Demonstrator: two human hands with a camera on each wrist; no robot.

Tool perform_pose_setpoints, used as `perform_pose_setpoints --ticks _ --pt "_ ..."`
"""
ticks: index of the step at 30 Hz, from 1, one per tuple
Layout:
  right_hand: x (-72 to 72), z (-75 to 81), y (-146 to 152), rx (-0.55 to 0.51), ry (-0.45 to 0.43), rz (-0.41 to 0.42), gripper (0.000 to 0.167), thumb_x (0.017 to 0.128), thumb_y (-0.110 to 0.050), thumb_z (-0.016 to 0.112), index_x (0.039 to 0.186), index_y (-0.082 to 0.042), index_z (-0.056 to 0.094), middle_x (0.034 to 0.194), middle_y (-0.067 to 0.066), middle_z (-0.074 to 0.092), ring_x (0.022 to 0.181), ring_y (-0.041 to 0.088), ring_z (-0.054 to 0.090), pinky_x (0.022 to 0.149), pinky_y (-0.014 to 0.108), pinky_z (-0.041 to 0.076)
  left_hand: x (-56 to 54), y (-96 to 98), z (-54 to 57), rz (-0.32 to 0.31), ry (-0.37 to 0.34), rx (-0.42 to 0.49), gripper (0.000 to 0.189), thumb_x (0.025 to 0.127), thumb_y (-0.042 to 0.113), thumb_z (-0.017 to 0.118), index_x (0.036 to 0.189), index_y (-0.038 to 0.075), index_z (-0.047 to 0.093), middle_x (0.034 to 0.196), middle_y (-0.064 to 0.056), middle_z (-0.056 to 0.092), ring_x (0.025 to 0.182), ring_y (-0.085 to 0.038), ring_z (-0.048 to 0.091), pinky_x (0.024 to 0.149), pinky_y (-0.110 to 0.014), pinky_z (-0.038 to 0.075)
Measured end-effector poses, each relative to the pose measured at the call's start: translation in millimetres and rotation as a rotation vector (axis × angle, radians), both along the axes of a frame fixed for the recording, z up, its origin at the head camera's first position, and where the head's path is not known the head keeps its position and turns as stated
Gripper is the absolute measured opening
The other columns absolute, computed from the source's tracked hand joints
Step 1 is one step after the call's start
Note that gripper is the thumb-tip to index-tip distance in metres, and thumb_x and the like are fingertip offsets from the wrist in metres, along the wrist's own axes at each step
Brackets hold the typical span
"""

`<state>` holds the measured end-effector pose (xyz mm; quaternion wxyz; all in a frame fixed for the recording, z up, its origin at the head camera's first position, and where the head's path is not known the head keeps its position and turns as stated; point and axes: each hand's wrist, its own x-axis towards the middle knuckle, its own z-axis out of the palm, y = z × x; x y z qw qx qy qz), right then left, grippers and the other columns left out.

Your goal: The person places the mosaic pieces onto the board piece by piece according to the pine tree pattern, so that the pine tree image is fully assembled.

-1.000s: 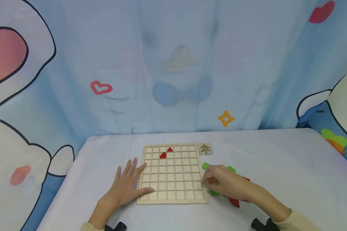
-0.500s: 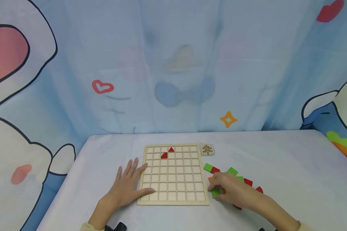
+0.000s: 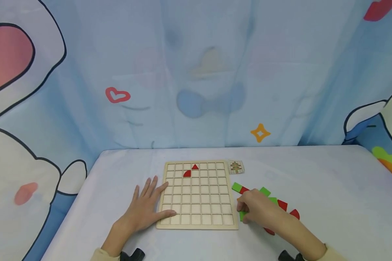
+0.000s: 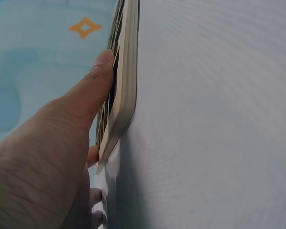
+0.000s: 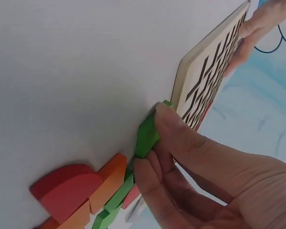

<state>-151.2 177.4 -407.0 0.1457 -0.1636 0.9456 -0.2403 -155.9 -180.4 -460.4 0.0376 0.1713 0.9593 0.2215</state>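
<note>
A wooden grid board (image 3: 200,208) lies flat on the white table. In its upper rows sit a red triangle (image 3: 195,167) and a red quarter-round block (image 3: 187,174). My left hand (image 3: 147,206) rests at the board's left side with fingers spread, the thumb over its lower left part; the left wrist view shows the thumb (image 4: 102,71) on the board's edge. Right of the board, my right hand (image 3: 256,208) is down among loose blocks. In the right wrist view its thumb and fingertips pinch a green block (image 5: 148,136) close by the board's corner.
Loose blocks lie round the right hand: a green block (image 3: 237,187), a red block (image 3: 282,205), a red rounded block (image 3: 294,214) and orange blocks (image 5: 108,176). A small card with a tree pattern (image 3: 236,167) lies by the board's upper right corner.
My right hand has drawn slightly right, away from the board's edge, uncovering a red block beside the upper green one. The left hand stays on the board. The head view has shifted a little.
</note>
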Motion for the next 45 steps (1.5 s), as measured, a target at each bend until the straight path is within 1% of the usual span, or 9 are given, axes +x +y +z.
perform_pose_setpoints --ticks 7,15,17,22,26,34,38,42,45 --pt "-0.1 3.2 0 -0.026 -0.001 -0.02 0.029 0.064 0.01 0.094 0.078 -0.007 0.075 0.076 -0.004 0.066 0.071 0.011 0.059 0.069 0.026 0.058 -1.2 1.4 3.4 0.004 -0.024 -0.021 0.096 0.091 0.071 0.065 0.165 0.017 0.036 0.173 -0.02 0.014 0.16 -0.043 0.007 0.121 -0.073 0.001" --pt "-0.9 2.9 7 -0.082 0.014 0.046 0.03 0.065 0.009 0.095 0.079 -0.008 0.074 0.077 -0.005 0.066 0.071 0.009 0.06 0.068 0.024 0.057 0.9 0.6 3.8 0.001 0.02 0.005 0.095 0.091 0.069 0.066 0.164 0.016 0.038 0.172 -0.022 0.018 0.159 -0.045 0.011 0.12 -0.074 0.003" --pt "-0.1 1.8 8 -0.096 0.015 0.047 0.032 0.065 0.009 0.095 0.079 -0.009 0.072 0.077 -0.006 0.066 0.071 0.009 0.06 0.068 0.023 0.057 1.4 0.3 4.6 0.001 0.009 0.006 0.095 0.091 0.068 0.067 0.164 0.016 0.037 0.172 -0.022 0.017 0.159 -0.045 0.01 0.12 -0.074 0.002" --pt "3.7 -0.4 8 -0.099 0.015 -0.017 0.033 0.065 0.007 0.095 0.078 -0.011 0.071 0.077 -0.005 0.064 0.072 0.011 0.058 0.068 0.024 0.055 1.9 0.7 11.4 -0.002 -0.045 -0.024 0.095 0.092 0.069 0.065 0.166 0.018 0.033 0.173 -0.02 0.013 0.16 -0.043 0.006 0.121 -0.073 0.001" --pt "6.1 -1.9 7 -0.086 0.026 -0.066 0.033 0.065 0.005 0.096 0.077 -0.011 0.071 0.077 -0.005 0.063 0.073 0.012 0.057 0.068 0.025 0.055 1.3 0.4 13.0 -0.001 -0.06 -0.043 0.095 0.093 0.069 0.064 0.166 0.018 0.031 0.174 -0.02 0.012 0.16 -0.042 0.005 0.121 -0.073 0.002" --pt "9.9 -4.5 11 -0.133 0.014 -0.12 0.033 0.067 0.003 0.096 0.08 -0.011 0.068 0.079 -0.004 0.061 0.076 0.014 0.057 0.069 0.026 0.054 -0.7 0.3 7.1 -0.007 -0.044 -0.037 0.095 0.093 0.069 0.064 0.166 0.017 0.032 0.173 -0.02 0.012 0.16 -0.042 0.005 0.121 -0.073 0.001" --pt "11.0 -9.3 16 -0.198 0.018 -0.09 0.033 0.068 0.004 0.095 0.082 -0.011 0.069 0.08 -0.004 0.062 0.076 0.013 0.058 0.068 0.024 0.054 -0.9 0.7 8.4 -0.005 -0.055 -0.04 0.095 0.093 0.068 0.064 0.166 0.017 0.032 0.173 -0.02 0.013 0.16 -0.043 0.006 0.121 -0.073 0.001" --pt "14.2 -14.0 23 -0.255 0.057 -0.05 0.032 0.069 0.002 0.095 0.082 -0.011 0.069 0.078 -0.006 0.064 0.073 0.011 0.058 0.065 0.023 0.053 -0.6 0.1 2.5 -0.012 -0.004 0.002 0.095 0.092 0.068 0.066 0.164 0.014 0.037 0.172 -0.024 0.017 0.158 -0.046 0.01 0.119 -0.075 0.003" --pt "17.3 -13.4 28 -0.269 0.068 -0.05 0.031 0.071 0.001 0.094 0.082 -0.012 0.069 0.077 -0.006 0.063 0.071 0.01 0.058 0.064 0.022 0.053 -0.6 0.4 -0.2 -0.018 0.019 0.025 0.095 0.091 0.068 0.067 0.163 0.013 0.038 0.171 -0.025 0.019 0.158 -0.047 0.012 0.119 -0.076 0.003"
